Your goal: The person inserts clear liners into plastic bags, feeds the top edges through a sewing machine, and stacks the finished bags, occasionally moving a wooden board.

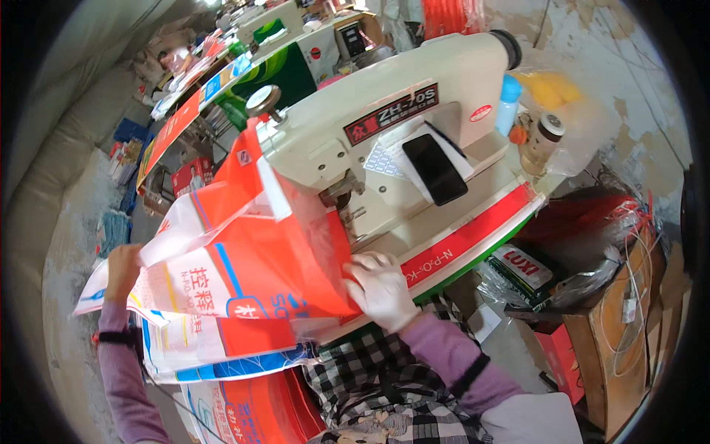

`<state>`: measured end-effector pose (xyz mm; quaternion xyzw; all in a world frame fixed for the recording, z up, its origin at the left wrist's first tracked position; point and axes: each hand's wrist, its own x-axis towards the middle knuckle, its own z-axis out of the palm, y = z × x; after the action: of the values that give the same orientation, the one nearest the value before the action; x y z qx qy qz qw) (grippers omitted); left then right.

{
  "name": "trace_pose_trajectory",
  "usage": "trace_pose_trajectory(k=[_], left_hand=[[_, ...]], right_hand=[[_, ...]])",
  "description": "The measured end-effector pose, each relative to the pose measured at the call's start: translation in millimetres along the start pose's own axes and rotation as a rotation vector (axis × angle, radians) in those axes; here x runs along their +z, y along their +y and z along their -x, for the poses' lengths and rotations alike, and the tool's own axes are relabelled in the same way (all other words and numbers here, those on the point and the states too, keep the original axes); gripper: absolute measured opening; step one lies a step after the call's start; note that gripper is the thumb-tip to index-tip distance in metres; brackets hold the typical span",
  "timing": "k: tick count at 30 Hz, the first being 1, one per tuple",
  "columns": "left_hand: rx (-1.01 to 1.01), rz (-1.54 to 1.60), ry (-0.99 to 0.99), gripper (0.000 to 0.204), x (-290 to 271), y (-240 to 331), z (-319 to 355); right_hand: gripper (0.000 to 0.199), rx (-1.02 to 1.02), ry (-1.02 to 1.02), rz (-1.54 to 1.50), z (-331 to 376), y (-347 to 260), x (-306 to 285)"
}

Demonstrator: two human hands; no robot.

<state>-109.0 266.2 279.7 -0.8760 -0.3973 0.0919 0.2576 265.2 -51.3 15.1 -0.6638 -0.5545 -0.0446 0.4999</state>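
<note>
A large orange-and-white printed woven bag (255, 270) lies across the bed of a cream sewing machine (399, 81), its upper part beside the machine's head. At the far left, my left hand (123, 272) grips the bag's white edge with closed fingers. My right hand (381, 291), in a white glove, is closed on the bag's right edge, just below the needle area (347, 200). Its fingertips are partly hidden against the bag. The bag is creased and folds upward between my hands. More printed bags (244, 411) lie below it, near my lap.
A black phone (435, 169) rests on papers on the machine bed. Right of it stand a blue bottle (508, 103) and a brown jar (543, 140). A wooden box (614, 333) and plastic-wrapped bundles (577, 244) occupy the right side. Another work table (296, 70) stands behind.
</note>
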Motion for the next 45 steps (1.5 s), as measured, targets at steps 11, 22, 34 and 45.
trace_pose_trajectory(k=[11,22,34,45], left_hand=[[-0.457,0.375,0.122,0.039,44,20,226],[-0.183,2.229,0.173,0.050,38,435,-42],[-0.166,1.085,0.194,0.039,89,438,-61],[0.508,1.407,-0.219,0.052,15,421,139]], right_hand=[[0.020,-0.132,-0.376,-0.389,54,-47,-41],[0.021,-0.007,-0.718,-0.444,79,-60,-47],[0.027,0.260,-0.518,-0.594,62,-78,-67],[0.025,0.147,-0.833,-0.396,97,-2,-78]])
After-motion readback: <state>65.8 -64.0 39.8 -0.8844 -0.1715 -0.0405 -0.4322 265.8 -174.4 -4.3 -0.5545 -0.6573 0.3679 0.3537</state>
